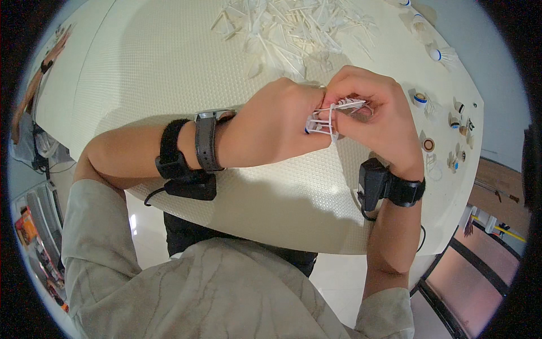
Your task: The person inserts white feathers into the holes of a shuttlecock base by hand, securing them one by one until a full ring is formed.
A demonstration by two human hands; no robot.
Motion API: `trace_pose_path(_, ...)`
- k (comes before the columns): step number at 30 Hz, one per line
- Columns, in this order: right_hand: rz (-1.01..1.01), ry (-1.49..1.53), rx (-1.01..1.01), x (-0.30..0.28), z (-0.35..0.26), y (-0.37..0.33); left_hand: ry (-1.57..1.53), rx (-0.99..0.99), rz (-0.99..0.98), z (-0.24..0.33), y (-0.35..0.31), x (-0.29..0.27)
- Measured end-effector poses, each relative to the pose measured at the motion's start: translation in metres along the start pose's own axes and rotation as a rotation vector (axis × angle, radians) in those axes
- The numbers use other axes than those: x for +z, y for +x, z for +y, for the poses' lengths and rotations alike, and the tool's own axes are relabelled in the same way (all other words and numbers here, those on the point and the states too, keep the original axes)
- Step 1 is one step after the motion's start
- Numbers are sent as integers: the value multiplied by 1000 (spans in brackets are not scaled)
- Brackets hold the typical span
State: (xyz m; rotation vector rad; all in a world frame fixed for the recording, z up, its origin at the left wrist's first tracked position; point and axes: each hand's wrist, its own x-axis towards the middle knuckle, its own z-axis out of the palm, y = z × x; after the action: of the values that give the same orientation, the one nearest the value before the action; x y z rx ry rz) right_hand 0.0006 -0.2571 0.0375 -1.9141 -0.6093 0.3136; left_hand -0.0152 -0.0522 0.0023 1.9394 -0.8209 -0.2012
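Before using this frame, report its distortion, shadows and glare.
Head view: black corners around a rounded image, the table's near edge looking bowed; head view: soft shadow on the table below the left hand; head view: bright glare on the floor, lower left.

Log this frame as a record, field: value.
held: white ribbed shuttlecock piece
left hand: grip closed on its left part
right hand: grip closed on its right part
far side of table: heap of white feather pieces
right side: shuttlecock, small round pieces
far left: another person's hand
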Motion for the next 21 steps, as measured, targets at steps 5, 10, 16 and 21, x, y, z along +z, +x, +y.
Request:
trace_pose_path(5, 28, -62, -28, -1, 2, -1, 23, -17, 1, 1, 0, 1)
trace_pose_path(10, 64, -164, -9, -1, -2, 0, 41, -5, 16, 0, 2, 2)
trace_pose_path(16, 54, -193, -75, 0, 2, -1, 51, -7, 18, 2, 2, 2)
trace_pose_path(21, 47, 12, 50, 3, 7, -2, 46, 8, 19, -1, 1, 1)
